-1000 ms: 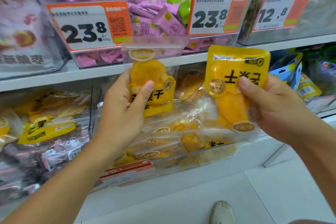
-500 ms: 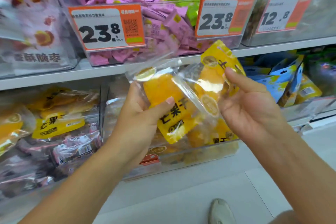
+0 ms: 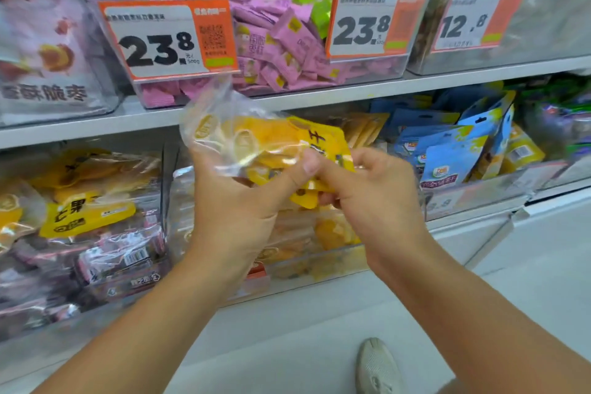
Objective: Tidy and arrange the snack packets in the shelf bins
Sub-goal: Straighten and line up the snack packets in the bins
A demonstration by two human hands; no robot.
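Gripping the mango packets (image 3: pixel 256 150) from below, your left hand (image 3: pixel 236 211) has its thumb (image 3: pixel 297 169) pressed across their clear fronts. Your right hand (image 3: pixel 374 192) meets them from the right, fingers curled round the yellow lower edge of the nearer packet. The two hands touch at the thumb. Held together, the packets overlap and tilt, their clear tops toward the upper left, and how many are in the bundle you cannot tell for the blur.

Just behind and below your hands sits the clear bin (image 3: pixel 319 278) on the lower shelf, with more yellow mango packets lying in it. To its left another bin (image 3: pixel 96 233) holds yellow packets over dark purple ones. To its right, blue pouches (image 3: pixel 454 157) stand upright in a further bin.

On the shelf above, a clear bin (image 3: pixel 367 73) is filled with pink sachets (image 3: pixel 287 38) and some green ones at the back, and carries two orange price tags (image 3: pixel 166 38) reading 23.8. A third tag (image 3: pixel 476 19) to the right reads 12.8.

Your shoe (image 3: pixel 374 368) shows on the pale floor at the bottom.
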